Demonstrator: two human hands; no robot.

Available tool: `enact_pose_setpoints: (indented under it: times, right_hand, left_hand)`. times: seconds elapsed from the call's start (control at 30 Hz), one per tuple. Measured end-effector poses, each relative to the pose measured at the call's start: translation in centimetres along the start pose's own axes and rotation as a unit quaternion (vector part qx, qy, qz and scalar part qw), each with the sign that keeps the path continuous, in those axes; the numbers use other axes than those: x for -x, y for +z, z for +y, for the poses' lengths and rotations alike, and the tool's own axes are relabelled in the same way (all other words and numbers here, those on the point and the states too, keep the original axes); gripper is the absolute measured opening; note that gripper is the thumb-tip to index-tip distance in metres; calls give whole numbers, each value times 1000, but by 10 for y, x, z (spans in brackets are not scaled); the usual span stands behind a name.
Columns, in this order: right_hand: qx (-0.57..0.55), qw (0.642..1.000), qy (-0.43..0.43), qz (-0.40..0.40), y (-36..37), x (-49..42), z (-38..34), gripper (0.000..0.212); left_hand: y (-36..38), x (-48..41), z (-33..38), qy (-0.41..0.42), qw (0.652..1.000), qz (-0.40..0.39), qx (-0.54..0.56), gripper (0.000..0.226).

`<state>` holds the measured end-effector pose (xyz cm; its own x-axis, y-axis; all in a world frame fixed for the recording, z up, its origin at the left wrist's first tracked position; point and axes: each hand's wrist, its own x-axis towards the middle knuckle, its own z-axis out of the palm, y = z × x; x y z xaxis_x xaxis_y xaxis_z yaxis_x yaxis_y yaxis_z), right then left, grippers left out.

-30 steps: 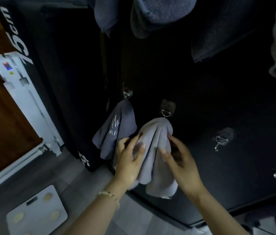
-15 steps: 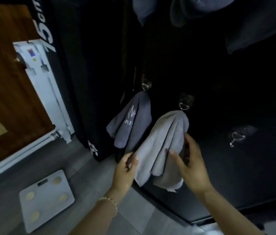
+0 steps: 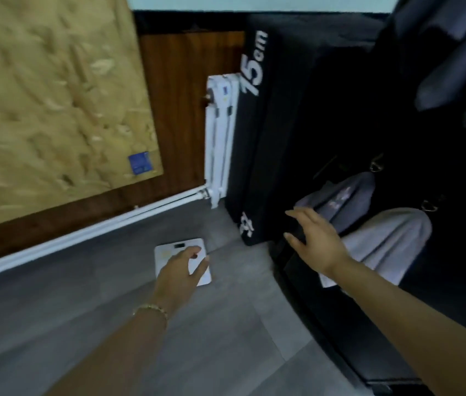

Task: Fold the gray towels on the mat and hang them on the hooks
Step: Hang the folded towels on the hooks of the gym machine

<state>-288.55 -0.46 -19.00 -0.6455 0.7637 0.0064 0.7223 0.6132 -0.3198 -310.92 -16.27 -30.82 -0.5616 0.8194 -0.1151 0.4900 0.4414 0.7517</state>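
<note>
Head view: the darker towel (image 3: 349,198) hangs just right of the black mat marked 15cm (image 3: 254,167), and the light gray towel (image 3: 389,244) hangs farther right of it, each under a hook (image 3: 429,206). Left hand (image 3: 181,270) and right hand (image 3: 316,238) are spread and empty. We judge the towels soft, light and limp; pinch them at the folded top edge.

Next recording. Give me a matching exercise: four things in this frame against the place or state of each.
Things:
1 light gray towel
2 dark gray towel
3 white scale
4 right hand

Place or state:
a on the floor, partly behind the left hand
b hung up, printed logo showing
c open, holding nothing
d hung up, plain

Pairs: 1-d, 2-b, 3-a, 4-c
</note>
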Motion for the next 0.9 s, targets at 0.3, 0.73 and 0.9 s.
enact_pose_setpoints:
  times: [0.3,0.73,0.9]
  right_hand:
    - [54,950,-157,-264,59,24,-255,56]
    - [102,764,-519,-371,176,283,-666,52]
    - [132,665,-623,-389,227,402,-740,53]
  left_hand:
    - [-192,201,-144,-138,972,52,-183,48]
    - [-335,628,-312,-437,841,283,-146,34]
    - [-298,758,-326,-551,760,332,-95,44]
